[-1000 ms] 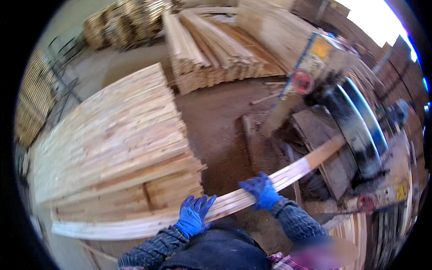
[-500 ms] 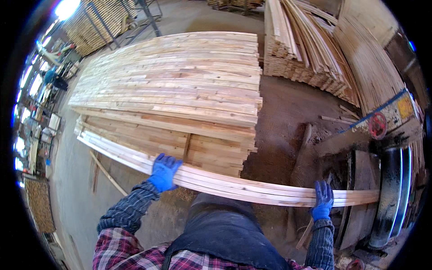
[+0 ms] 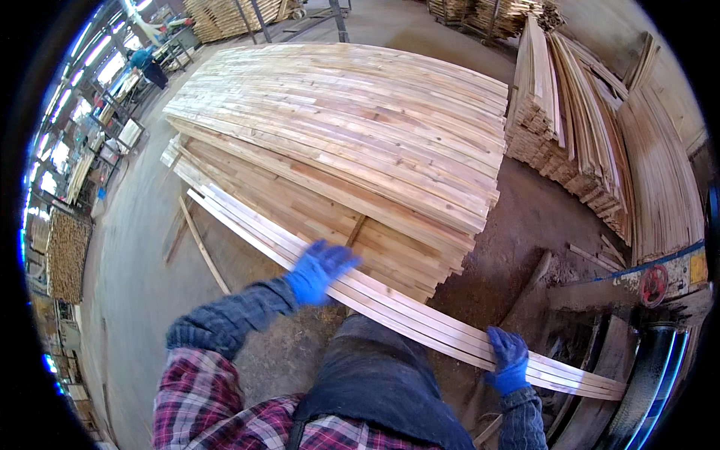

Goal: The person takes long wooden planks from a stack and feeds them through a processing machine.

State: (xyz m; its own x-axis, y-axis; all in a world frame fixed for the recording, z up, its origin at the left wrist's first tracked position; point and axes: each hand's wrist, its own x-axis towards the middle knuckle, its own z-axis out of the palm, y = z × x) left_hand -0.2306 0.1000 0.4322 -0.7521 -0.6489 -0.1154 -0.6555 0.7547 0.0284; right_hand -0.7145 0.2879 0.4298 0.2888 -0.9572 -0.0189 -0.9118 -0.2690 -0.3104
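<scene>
A bundle of long thin pale wood slats (image 3: 405,311) runs from the upper left down to the lower right in front of me. My left hand (image 3: 319,270), in a blue glove, grips the slats near their middle. My right hand (image 3: 508,360), also in a blue glove, is closed over the slats close to their right end. The far end of the slats lies at the low front edge of a large stack of boards (image 3: 352,135).
More stacked slats (image 3: 570,112) lie at the right and lean against a wall. A machine with a red wheel (image 3: 654,285) stands at the far right. Loose sticks (image 3: 199,244) lie on the dirt floor. A person (image 3: 150,67) works far off, upper left.
I have turned left, away from the machine and toward the big stack. The slats have swung with me, and their far end now lies along the stack's low front edge.
</scene>
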